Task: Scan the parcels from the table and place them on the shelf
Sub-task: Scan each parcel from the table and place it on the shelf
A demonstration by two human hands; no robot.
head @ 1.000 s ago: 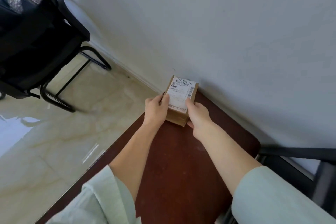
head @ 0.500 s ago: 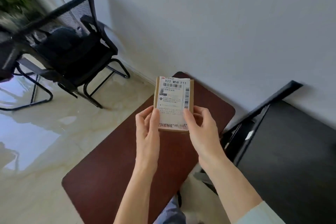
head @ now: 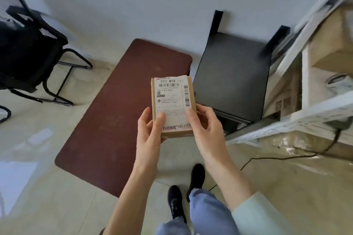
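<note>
A small brown cardboard parcel with a white barcode label facing up is held in the air above the floor. My left hand grips its lower left edge, thumb on the label. My right hand grips its lower right edge, thumb on top. Behind it stands the dark red-brown table, with nothing on the part that shows. The white metal shelf rises at the right, holding cardboard boxes.
A black side table stands between the brown table and the shelf. A black mesh chair is at the left. A black cable runs over the floor by the shelf. My feet are below the parcel.
The parcel was lifted off the far corner of the table and drawn back toward me. The view has pulled away and swung right, bringing the shelf into sight.
</note>
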